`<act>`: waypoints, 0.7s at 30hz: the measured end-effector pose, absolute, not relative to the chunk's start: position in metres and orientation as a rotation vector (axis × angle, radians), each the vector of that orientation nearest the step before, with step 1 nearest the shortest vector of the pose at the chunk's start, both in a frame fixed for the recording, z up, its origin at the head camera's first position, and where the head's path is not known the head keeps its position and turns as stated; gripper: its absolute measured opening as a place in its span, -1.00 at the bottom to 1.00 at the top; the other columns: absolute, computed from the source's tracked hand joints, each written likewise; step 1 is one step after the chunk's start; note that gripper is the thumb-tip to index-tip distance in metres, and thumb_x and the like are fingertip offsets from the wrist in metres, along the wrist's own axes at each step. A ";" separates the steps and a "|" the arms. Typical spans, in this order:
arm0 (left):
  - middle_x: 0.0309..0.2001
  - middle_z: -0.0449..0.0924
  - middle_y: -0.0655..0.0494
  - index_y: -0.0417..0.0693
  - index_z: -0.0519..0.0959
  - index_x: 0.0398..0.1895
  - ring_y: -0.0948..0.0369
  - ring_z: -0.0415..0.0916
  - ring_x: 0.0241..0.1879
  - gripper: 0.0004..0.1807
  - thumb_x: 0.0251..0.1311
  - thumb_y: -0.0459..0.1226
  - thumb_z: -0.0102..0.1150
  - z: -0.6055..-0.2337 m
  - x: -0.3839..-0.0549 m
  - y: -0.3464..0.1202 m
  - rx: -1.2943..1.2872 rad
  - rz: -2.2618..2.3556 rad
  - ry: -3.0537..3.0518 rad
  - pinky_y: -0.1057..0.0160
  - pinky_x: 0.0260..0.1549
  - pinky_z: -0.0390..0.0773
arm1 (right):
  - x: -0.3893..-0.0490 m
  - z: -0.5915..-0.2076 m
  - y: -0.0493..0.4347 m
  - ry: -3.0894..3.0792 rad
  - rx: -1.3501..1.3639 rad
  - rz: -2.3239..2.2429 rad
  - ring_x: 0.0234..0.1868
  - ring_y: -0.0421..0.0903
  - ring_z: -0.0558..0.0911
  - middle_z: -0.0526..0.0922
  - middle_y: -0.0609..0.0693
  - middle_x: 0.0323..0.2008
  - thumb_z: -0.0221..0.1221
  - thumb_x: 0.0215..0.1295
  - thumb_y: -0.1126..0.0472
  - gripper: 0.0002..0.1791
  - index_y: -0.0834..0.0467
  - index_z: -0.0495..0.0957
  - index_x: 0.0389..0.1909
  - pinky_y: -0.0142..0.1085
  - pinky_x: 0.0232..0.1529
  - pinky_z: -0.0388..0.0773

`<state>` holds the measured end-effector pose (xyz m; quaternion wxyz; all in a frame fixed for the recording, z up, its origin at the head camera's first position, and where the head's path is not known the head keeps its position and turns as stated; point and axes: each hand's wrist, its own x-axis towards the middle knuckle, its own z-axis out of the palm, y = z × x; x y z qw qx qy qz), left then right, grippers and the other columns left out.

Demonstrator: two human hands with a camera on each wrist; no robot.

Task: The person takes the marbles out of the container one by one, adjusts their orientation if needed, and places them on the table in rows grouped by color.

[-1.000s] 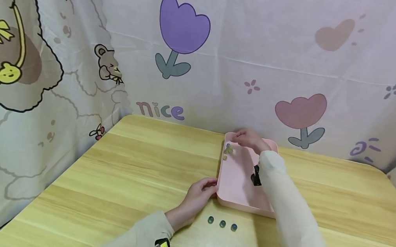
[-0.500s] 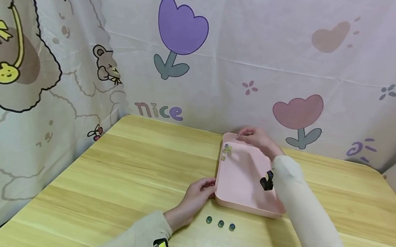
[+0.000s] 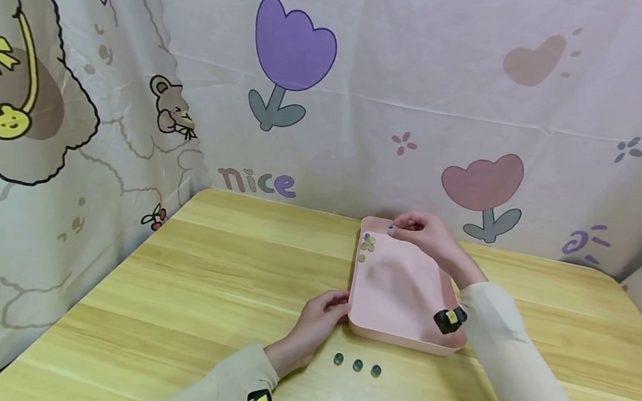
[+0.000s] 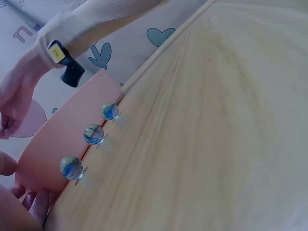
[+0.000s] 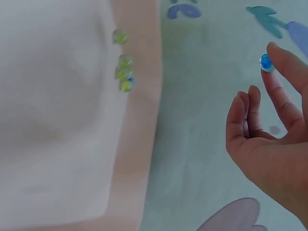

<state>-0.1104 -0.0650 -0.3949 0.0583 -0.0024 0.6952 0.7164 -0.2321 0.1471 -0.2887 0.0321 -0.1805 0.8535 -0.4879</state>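
Observation:
Between thumb and index finger, my right hand (image 3: pixel 429 237) pinches a blue glass marble (image 5: pixel 266 63), raised over the far end of the pink tray (image 3: pixel 404 297). In the right wrist view its other fingers are curled loosely, away from the marble. My left hand (image 3: pixel 314 324) grips the tray's near left wall, thumb and fingers at the rim. Several yellow-green marbles (image 5: pixel 123 70) lie inside the tray along its left side, toward the far corner. Outside, in front of the tray's near wall, three clear marbles with blue swirls (image 4: pixel 94 134) stand in a row.
The tray sits on a light wooden table (image 3: pixel 222 281), close to its back edge. A patterned cloth (image 3: pixel 375 103) hangs behind the table and along the left. Black wrist cameras (image 3: pixel 451 319) are strapped over both sleeves.
My right hand has drawn back to the right from the tray's far left corner and lifted, with the blue marble in its fingertips. The left hand stays at the tray's wall.

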 end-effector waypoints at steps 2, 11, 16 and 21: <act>-0.02 0.55 -0.05 -0.32 0.47 0.17 0.15 0.52 -0.06 -0.62 0.34 -0.33 0.09 -0.394 -0.110 -0.066 -0.012 2.170 2.109 0.24 -0.04 0.58 | -0.226 -0.286 0.147 2.611 -0.551 -1.563 -0.23 -0.02 0.49 0.58 0.04 -0.27 0.29 0.25 0.15 -0.69 0.29 0.58 -0.13 -0.32 -0.18 0.49; -0.03 0.55 -0.04 -0.31 0.46 0.18 0.15 0.52 -0.07 -0.61 0.33 -0.33 0.09 -0.395 -0.110 -0.067 -0.041 2.171 2.109 0.24 -0.05 0.59 | -0.199 -0.288 0.148 2.515 -0.569 -1.756 -0.24 -0.13 0.53 0.60 -0.07 -0.31 0.30 0.24 0.20 -0.70 0.34 0.55 -0.14 -0.38 -0.15 0.51; 0.00 0.56 -0.07 -0.36 0.46 0.17 0.11 0.52 -0.06 -0.61 0.32 -0.35 0.10 -0.395 -0.109 -0.064 -0.003 2.202 2.098 0.23 -0.06 0.60 | -0.184 -0.296 0.156 2.476 -0.568 -1.834 -0.19 -0.15 0.52 0.57 -0.09 -0.26 0.28 0.25 0.24 -0.78 0.30 0.58 -0.19 -0.41 -0.11 0.51; 0.01 0.56 -0.09 -0.39 0.46 0.16 0.09 0.52 -0.05 -0.62 0.32 -0.37 0.10 -0.395 -0.109 -0.063 0.012 2.216 2.094 0.22 -0.06 0.60 | -0.174 -0.303 0.163 2.431 -0.577 -1.878 -0.18 -0.18 0.51 0.53 -0.10 -0.20 0.28 0.25 0.25 -0.87 0.21 0.60 -0.23 -0.46 -0.10 0.51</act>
